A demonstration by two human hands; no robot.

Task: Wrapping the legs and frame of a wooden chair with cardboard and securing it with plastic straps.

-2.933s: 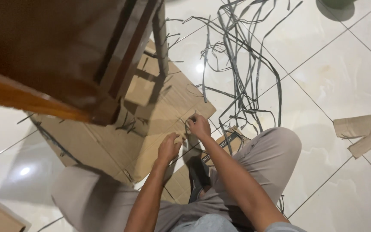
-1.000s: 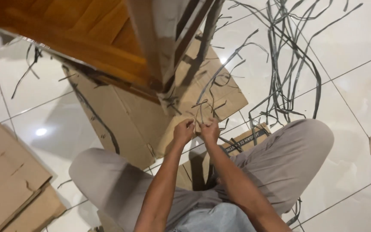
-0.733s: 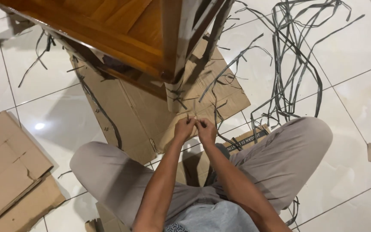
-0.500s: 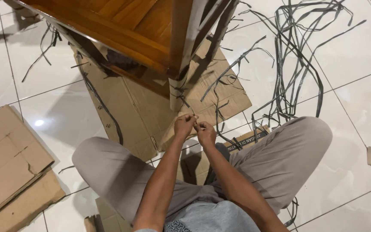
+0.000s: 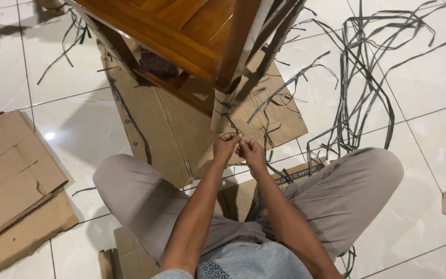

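Head view, the only one: we sit cross-legged on a white tiled floor [image 5: 440, 134], both forearms reaching toward the middle of the frame. Our left hand [image 5: 226, 146] and right hand [image 5: 251, 151] meet there, touching, fingers of both curled shut and pinched on a thin dark strip [image 5: 232, 122] that runs up from the fingertips to the wrapped leg [image 5: 222, 108] of a wooden chair [image 5: 181, 28] filling the upper centre; the strip is too thin at the pinch to show exactly how it lies between the fingers. We judge the step in hand to be tightening or tying off a strand of the weave at the base of that leg. The next move, as we judge it, calls for keeping tension with one hand while the other feeds the free end around the leg. Flattened cardboard [image 5: 171, 134] lies under the chair and in front of our knees, and more cardboard sheets [image 5: 11, 175] lie at the left edge. A tangle of loose dark strips [image 5: 367, 77] spreads over the upper right, with a few more strands [image 5: 63, 41] at upper left. Loose ends trail beside the leg and across the cardboard near the hands, and could catch the working strand.
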